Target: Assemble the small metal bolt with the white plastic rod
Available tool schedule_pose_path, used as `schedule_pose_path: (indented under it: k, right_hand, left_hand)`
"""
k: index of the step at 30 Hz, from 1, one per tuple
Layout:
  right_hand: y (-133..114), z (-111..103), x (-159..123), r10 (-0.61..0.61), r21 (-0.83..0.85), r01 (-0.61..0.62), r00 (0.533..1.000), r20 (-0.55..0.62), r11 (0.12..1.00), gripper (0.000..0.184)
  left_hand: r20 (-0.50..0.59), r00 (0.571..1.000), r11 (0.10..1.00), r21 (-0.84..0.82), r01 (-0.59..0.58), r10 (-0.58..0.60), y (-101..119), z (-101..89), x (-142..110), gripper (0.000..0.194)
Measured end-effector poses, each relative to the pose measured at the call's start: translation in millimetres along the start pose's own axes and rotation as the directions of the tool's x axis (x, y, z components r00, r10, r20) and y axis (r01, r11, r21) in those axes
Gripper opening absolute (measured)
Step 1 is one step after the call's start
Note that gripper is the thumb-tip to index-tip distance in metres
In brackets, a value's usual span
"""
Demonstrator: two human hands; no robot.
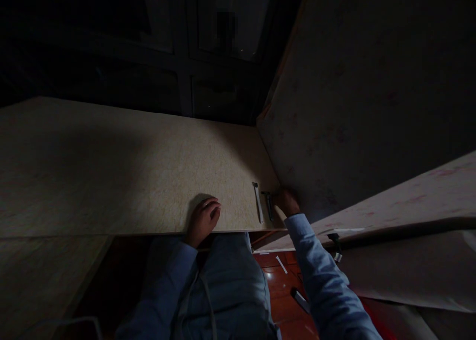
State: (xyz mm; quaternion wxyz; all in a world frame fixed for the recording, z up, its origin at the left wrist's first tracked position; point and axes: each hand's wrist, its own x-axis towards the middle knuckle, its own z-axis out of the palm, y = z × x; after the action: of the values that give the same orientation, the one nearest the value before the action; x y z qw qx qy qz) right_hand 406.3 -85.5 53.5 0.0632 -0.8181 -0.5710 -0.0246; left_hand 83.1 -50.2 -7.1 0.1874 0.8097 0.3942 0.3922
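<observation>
On the pale ledge (pixel 163 171), near its front edge, rests my left hand (pixel 204 217), with loosely bent fingers and nothing visible in it. At the ledge's right end, against the wall, my right hand (pixel 286 202) is closed, its fingertips in deep shadow; whatever they hold, if anything, is hidden. Just left of it lies a dark razor (pixel 269 208), its head toward the window. A white toothbrush-like stick (pixel 259 205) with a dark head lies beside the razor, roughly parallel to it.
A patterned wall (pixel 357 107) bounds the ledge on the right, and a dark window (pixel 223 82) stands behind. Below, a white strip (pixel 281 264) and a dark-and-light object (pixel 300 300) lie on the reddish floor (pixel 277 285). Pale fabric (pixel 409 265) is at the right.
</observation>
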Motion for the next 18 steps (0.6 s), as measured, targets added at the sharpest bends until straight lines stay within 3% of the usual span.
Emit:
schedule_pose_path:
  k: [4,6,7,10,13,16,18]
  right_hand:
    - [-2,-17,-24,0.031,0.027,-0.031,1.000,-0.001,0.999,0.023]
    - [-12,-22,-43,0.104,0.100,-0.094,0.990,-0.092,0.991,0.029]
    - [-21,-22,-54,0.090,0.172,-0.067,0.988,-0.128,0.983,0.031]
    - [-59,-11,-81,-0.090,0.409,0.128,0.990,-0.111,0.903,0.028]
    - [-105,8,-93,-0.308,0.556,0.299,0.948,-0.079,0.776,0.026]
    - [-144,25,-90,-0.379,0.624,0.364,0.918,-0.116,0.691,0.026]
    - [-161,34,-84,-0.358,0.625,0.365,0.923,-0.143,0.690,0.024]
  left_hand:
    - [-0.014,1.000,1.000,-0.023,0.009,-0.009,0,0.4,0,0.017]
    - [-0.022,1.000,1.000,-0.028,0.011,-0.011,0,0.9,0,0.017]
    - [-0.025,1.000,1.000,-0.029,0.011,-0.012,0,1.1,0,0.017]
    - [-0.031,0.999,0.999,-0.040,0.020,-0.021,0,1.5,0,0.017]
    - [-0.030,0.998,0.995,-0.083,0.046,-0.049,0,-0.4,0,0.017]
    - [-0.017,0.996,0.981,-0.174,0.088,-0.093,0,-4.2,0,0.017]
    - [-0.017,0.991,0.964,-0.232,0.128,-0.136,0,-6.5,-1,0.018]
